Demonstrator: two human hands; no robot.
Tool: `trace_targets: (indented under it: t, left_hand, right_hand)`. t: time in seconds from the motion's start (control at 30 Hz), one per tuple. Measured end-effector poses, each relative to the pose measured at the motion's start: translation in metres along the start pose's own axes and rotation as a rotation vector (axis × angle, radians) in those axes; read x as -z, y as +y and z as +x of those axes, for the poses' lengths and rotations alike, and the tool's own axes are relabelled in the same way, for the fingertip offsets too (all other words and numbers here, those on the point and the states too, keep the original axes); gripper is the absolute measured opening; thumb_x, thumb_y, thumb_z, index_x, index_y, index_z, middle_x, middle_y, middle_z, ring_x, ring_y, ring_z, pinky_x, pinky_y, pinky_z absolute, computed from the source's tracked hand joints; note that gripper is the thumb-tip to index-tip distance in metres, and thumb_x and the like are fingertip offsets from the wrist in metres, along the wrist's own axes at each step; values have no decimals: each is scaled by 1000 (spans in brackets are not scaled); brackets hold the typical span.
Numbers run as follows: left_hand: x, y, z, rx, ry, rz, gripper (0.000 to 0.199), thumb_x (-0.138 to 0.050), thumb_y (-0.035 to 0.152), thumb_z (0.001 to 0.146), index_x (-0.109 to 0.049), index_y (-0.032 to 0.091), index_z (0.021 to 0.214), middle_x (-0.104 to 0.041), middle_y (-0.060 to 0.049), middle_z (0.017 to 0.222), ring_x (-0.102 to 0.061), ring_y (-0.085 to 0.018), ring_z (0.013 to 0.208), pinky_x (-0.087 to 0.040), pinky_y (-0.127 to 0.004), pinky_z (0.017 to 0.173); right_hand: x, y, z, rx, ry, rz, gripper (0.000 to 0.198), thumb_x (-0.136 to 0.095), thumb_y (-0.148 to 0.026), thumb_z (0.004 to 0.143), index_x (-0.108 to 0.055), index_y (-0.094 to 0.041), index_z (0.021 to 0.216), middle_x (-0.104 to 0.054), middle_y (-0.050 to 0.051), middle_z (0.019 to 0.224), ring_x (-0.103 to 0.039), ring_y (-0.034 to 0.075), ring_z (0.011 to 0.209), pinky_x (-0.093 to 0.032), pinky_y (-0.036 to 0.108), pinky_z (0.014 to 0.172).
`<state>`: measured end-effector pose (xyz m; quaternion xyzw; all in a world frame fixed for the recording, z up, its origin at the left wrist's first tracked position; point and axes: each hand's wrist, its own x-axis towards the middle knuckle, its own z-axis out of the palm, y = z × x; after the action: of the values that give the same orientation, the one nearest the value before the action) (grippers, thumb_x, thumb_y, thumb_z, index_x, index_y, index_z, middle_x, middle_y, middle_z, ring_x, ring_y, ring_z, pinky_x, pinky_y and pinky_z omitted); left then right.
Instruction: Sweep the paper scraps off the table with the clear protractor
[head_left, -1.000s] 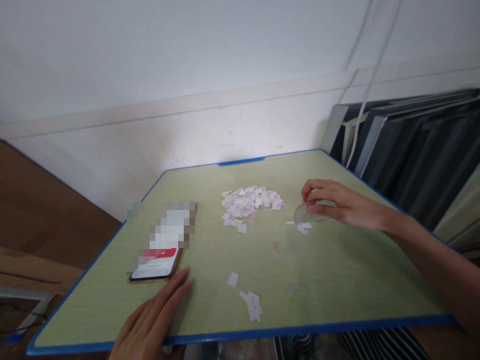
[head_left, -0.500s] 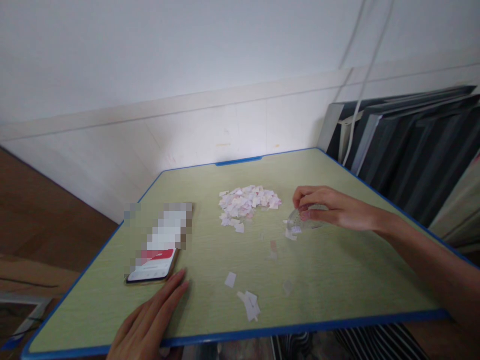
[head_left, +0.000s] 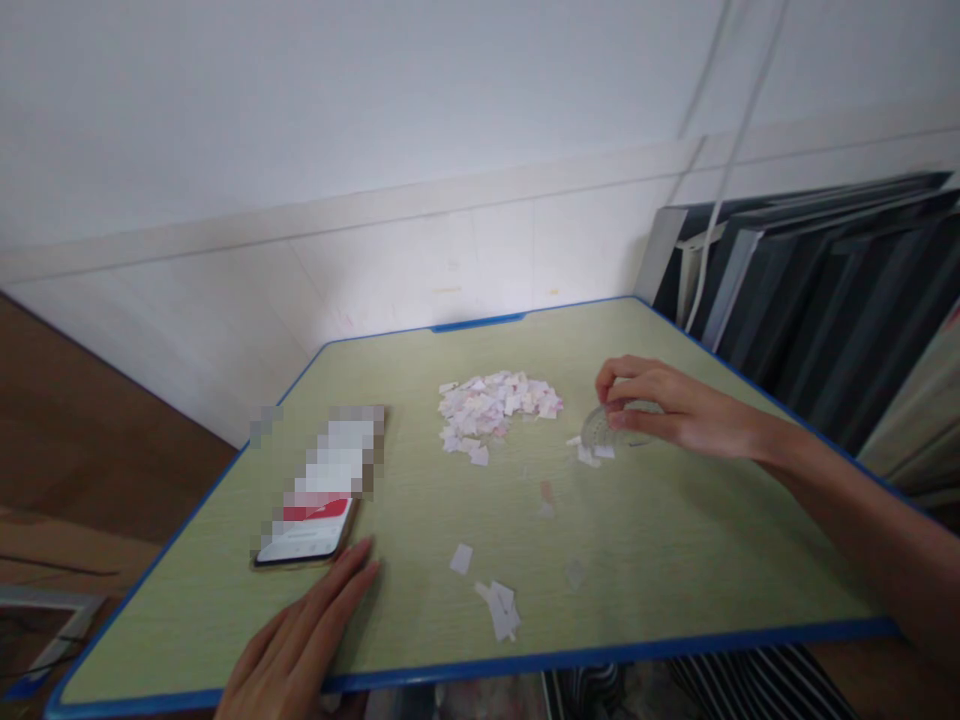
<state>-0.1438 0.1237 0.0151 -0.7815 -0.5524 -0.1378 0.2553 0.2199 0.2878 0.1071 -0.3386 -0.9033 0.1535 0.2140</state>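
My right hand point(head_left: 660, 405) pinches a clear plastic protractor point(head_left: 598, 430) with a curved edge, partly hidden by the fingers. Its lower edge is just above or touching a few white paper scraps point(head_left: 589, 456); I cannot tell which. To the left of that hand lies a heap of small torn paper bits point(head_left: 491, 408). My left hand point(head_left: 300, 635) rests flat at the table's near edge, fingers stretched out and holding nothing. Its fingertips are close to the lower end of a smartphone point(head_left: 319, 510), whose screen is lit and partly blurred out.
The pale green table point(head_left: 420, 500) has a blue rim and stands against a white wall. Loose paper pieces point(head_left: 500, 608) lie near its front edge, with another scrap point(head_left: 461, 559) behind them. Dark panels point(head_left: 795, 290) lean at the right, beside a hanging white cable point(head_left: 724, 180).
My right hand has shifted slightly right and away from me with the protractor. The scraps beneath it now lie a little farther right and more spread. The left hand has stayed put.
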Motion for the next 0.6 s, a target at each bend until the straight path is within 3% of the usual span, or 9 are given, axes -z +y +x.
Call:
trace_targets:
  t: [0.1, 0.27, 0.43, 0.6]
  left_hand:
    - [1, 0, 1, -3, 0, 10, 48, -36, 15, 75, -49, 14, 121, -67, -11, 118, -65, -22, 98, -42, -36, 84]
    - [2, -3, 1, -19, 3, 28, 49, -37, 14, 72, -50, 13, 120, -68, -11, 117, -67, -21, 96, -43, -35, 84]
    - [2, -5, 2, -87, 11, 72, 50, -40, 19, 72, -50, 12, 120, -69, -11, 115, -69, -20, 92, -43, -33, 81]
    - [2, -2, 1, -17, -12, 29, 50, -35, 15, 73, -49, 13, 121, -68, -11, 117, -66, -22, 97, -42, -36, 84]
  right_hand:
    - [-5, -2, 2, -3, 23, 58, 24, -47, -28, 87, -59, -17, 69, -58, 7, 85, -53, 20, 81, -40, 36, 74]
    - [-11, -8, 4, 25, -66, 198, 24, -47, -26, 88, -58, -16, 69, -56, 6, 84, -53, 17, 79, -41, 32, 71]
    - [-11, -8, 4, 1, 17, 207, 23, -48, -26, 88, -58, -17, 70, -55, 5, 83, -52, 16, 77, -40, 30, 69]
    - [-9, -6, 2, 19, -68, 209, 24, -47, -26, 87, -58, -16, 68, -56, 5, 82, -53, 17, 77, -41, 31, 70]
